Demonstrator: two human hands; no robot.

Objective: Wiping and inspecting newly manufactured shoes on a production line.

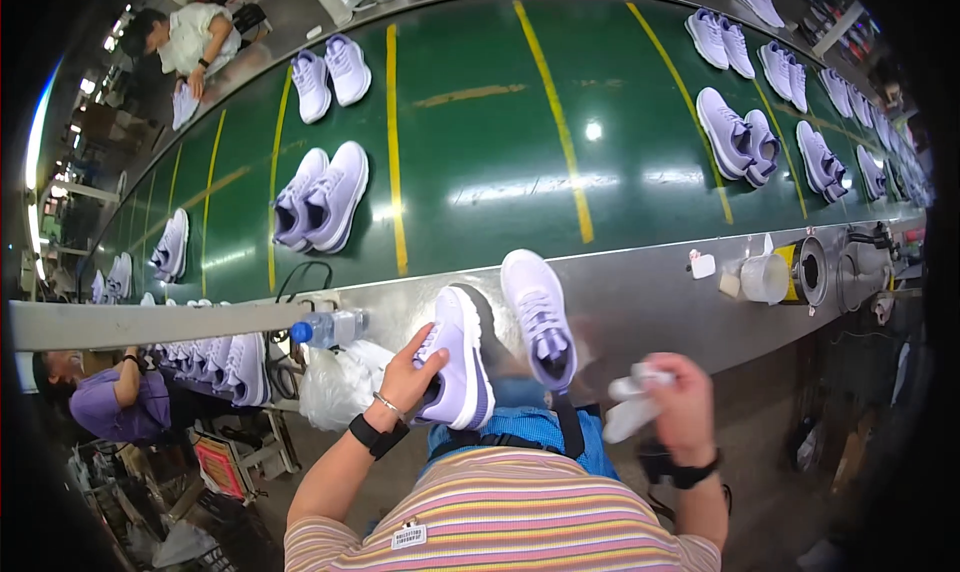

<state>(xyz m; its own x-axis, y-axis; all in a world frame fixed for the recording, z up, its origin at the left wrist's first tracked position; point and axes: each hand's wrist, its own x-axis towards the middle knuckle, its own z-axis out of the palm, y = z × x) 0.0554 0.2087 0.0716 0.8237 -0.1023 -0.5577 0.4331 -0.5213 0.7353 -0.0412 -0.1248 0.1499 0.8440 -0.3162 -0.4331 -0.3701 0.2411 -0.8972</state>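
My left hand (408, 377) is closed round a lavender sneaker (458, 357) with a white sole, held tilted over the metal edge of the bench. Just right of it a second lavender sneaker (540, 307) rests on the metal ledge, toe pointing away from me and heel toward my body. My right hand (685, 402), off to the right of both shoes, is closed on a soft-looking white piece (632, 402). Motion blurs that piece, and whether it is cloth or paper I cannot tell.
Beyond the metal ledge (640, 282) runs a green conveyor belt (470, 122) with yellow lines, carrying pairs of sneakers (325, 197). A blue-capped bottle (330, 328) and a plastic bag (345, 382) lie at left; a tub (765, 277) and a can (805, 270) stand at right. Two people work at left.
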